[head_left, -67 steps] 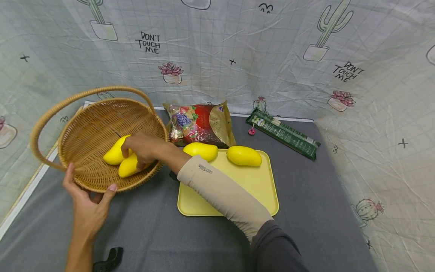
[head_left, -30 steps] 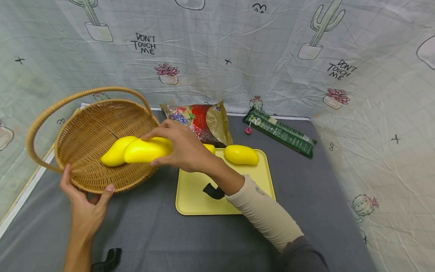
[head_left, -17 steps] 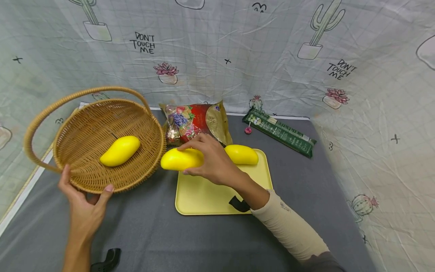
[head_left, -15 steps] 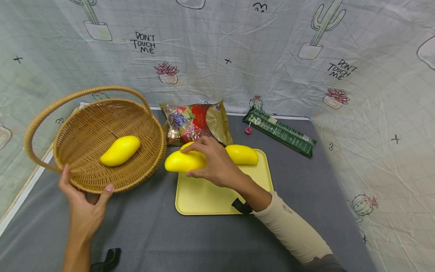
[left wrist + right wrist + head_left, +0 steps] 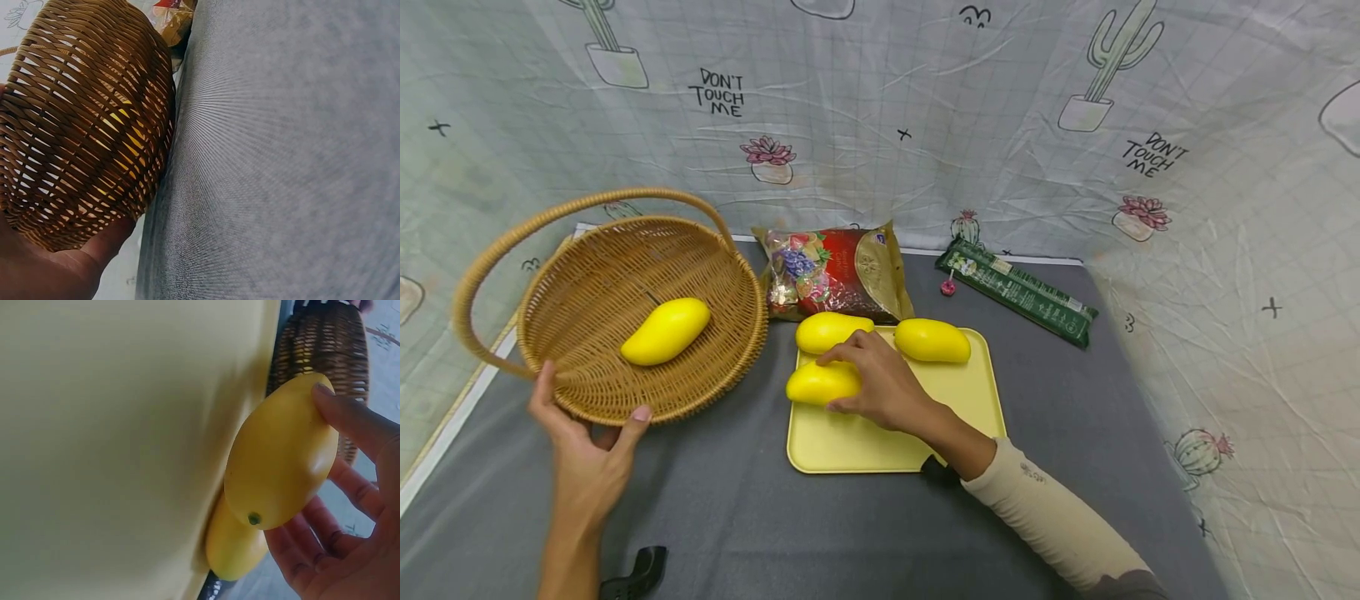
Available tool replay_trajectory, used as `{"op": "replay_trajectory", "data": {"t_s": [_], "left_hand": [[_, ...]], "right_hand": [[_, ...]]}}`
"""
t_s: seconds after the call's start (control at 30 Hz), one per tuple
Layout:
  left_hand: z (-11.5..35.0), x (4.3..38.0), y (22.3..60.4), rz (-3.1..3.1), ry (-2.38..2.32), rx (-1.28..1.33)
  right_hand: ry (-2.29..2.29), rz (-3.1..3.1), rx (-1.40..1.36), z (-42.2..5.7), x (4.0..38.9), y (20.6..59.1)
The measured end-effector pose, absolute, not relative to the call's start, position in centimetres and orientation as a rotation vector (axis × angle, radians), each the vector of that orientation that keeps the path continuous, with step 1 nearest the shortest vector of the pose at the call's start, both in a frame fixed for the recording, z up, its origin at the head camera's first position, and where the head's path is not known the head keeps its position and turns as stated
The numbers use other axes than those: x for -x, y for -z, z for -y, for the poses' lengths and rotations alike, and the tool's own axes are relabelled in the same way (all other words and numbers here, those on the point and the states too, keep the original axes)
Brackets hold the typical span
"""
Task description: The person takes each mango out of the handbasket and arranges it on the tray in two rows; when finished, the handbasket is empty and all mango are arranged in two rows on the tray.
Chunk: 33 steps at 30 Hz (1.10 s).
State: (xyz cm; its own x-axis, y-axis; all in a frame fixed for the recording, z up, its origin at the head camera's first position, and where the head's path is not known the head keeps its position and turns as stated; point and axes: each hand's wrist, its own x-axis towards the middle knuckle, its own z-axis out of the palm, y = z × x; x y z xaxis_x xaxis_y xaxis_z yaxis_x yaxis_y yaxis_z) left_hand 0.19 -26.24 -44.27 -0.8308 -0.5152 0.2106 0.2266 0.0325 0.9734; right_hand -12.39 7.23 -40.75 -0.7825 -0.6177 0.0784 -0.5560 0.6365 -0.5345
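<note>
My right hand (image 5: 883, 382) grips a yellow mango (image 5: 822, 383) over the left side of the pale yellow tray (image 5: 880, 450). In the right wrist view the thumb and fingers (image 5: 350, 415) hold that mango (image 5: 281, 453) from both sides, close to the tray surface. Two more mangoes lie along the tray's far edge, a left mango (image 5: 831, 332) and a right mango (image 5: 932, 341). My left hand (image 5: 583, 454) holds the near rim of the wicker basket (image 5: 587, 283), which leans toward me. Another mango (image 5: 666, 332) lies inside the basket.
Behind the tray lies a red and gold candy bag (image 5: 842, 271). A long green packet (image 5: 1018, 292) is at the back right, beside a small pink lollipop-shaped thing (image 5: 948, 287). A black curved object (image 5: 638, 575) shows near the left forearm. Printed cloth hangs behind the grey table.
My right hand has taken a mango out of the basket, carried it rightward and lowered it over the tray. The left hand stays on the basket, where one mango is left.
</note>
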Motion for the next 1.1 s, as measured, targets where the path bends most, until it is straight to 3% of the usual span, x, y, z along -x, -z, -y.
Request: {"op": "replay_trajectory", "data": {"t_s": [0.57, 1.1], "left_hand": [[26.4, -0.3, 44.3, 1.824, 1.848, -0.329], [26.3, -0.3, 44.2, 1.857, 1.826, -0.353]], "right_hand": [[0.673, -2.808, 1.125, -6.6, 11.8, 41.1], [1.058, -2.781, 1.245, -5.0, 11.7, 34.9]]}}
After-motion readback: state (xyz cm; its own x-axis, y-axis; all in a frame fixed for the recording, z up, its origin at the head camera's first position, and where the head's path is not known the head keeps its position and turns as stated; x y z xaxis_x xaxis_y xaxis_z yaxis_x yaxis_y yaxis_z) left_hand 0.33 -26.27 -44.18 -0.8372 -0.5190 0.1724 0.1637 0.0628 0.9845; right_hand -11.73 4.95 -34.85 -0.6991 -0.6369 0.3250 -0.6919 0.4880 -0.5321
